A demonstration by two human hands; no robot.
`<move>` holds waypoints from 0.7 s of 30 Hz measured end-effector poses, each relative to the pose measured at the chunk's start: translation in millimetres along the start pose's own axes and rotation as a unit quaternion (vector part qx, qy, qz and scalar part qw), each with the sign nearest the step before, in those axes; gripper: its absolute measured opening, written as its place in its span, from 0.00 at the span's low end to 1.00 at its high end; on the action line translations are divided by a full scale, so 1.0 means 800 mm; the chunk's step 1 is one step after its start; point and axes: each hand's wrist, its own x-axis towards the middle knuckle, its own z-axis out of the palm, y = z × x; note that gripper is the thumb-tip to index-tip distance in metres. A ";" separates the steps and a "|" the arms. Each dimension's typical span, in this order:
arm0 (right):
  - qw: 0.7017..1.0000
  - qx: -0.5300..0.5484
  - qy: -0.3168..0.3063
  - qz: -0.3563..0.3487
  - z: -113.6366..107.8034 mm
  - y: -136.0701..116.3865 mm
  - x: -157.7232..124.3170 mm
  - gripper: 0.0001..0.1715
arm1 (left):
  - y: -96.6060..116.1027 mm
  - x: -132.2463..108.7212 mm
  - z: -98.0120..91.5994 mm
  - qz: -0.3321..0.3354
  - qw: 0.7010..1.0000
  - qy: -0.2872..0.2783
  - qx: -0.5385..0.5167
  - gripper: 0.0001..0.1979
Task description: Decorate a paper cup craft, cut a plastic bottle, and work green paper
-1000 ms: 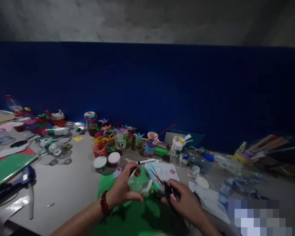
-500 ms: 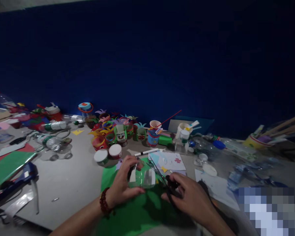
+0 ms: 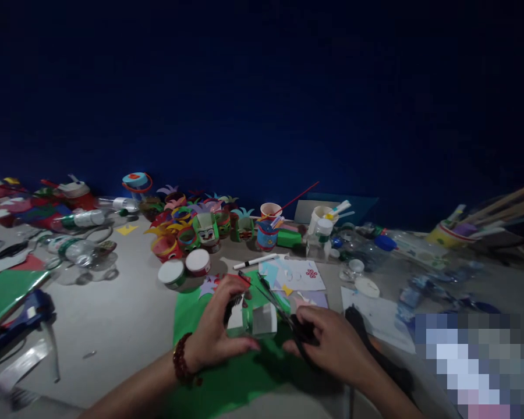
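Note:
My left hand (image 3: 220,326), with a beaded bracelet at the wrist, is closed around a clear plastic bottle piece (image 3: 262,320) with green and white on it. In my right hand (image 3: 332,337) are black-handled scissors (image 3: 283,311), their blades parted and pointing up and left, beside and above the plastic piece. Whether a blade touches the plastic I cannot tell. Beneath both hands lies a sheet of green paper (image 3: 187,314). Just beyond are a white sheet with coloured cut-outs (image 3: 297,270) and a small yellow paper star (image 3: 287,289).
Two white-lidded tubs (image 3: 171,272) and a marker (image 3: 255,262) lie beyond my hands. Decorated cups (image 3: 207,230) cluster at the back. Plastic bottles (image 3: 76,250) and a blue glue gun (image 3: 35,308) are on the left. A pot of sticks (image 3: 452,235) stands right, before a dark blue wall.
The view has shifted slightly, so the table things sit further left and higher. The scissor blades have opened wider, and the plastic piece has turned a little in my left hand.

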 end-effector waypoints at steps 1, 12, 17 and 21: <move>1.000 -0.002 0.001 -0.001 0.001 0.001 0.000 0.24 | 0.000 0.000 0.001 -0.002 1.000 0.000 -0.008 0.33; 1.000 -0.004 -0.007 -0.025 0.004 0.011 0.000 0.22 | 0.005 0.003 0.002 -0.006 1.000 0.005 -0.027 0.30; 0.998 0.007 0.001 -0.055 0.017 0.015 0.001 0.18 | 0.011 0.004 0.004 -0.016 0.998 0.014 -0.056 0.32; 0.997 0.012 0.041 -0.060 0.016 0.017 0.005 0.19 | 0.016 0.003 0.002 -0.009 0.997 0.032 -0.075 0.33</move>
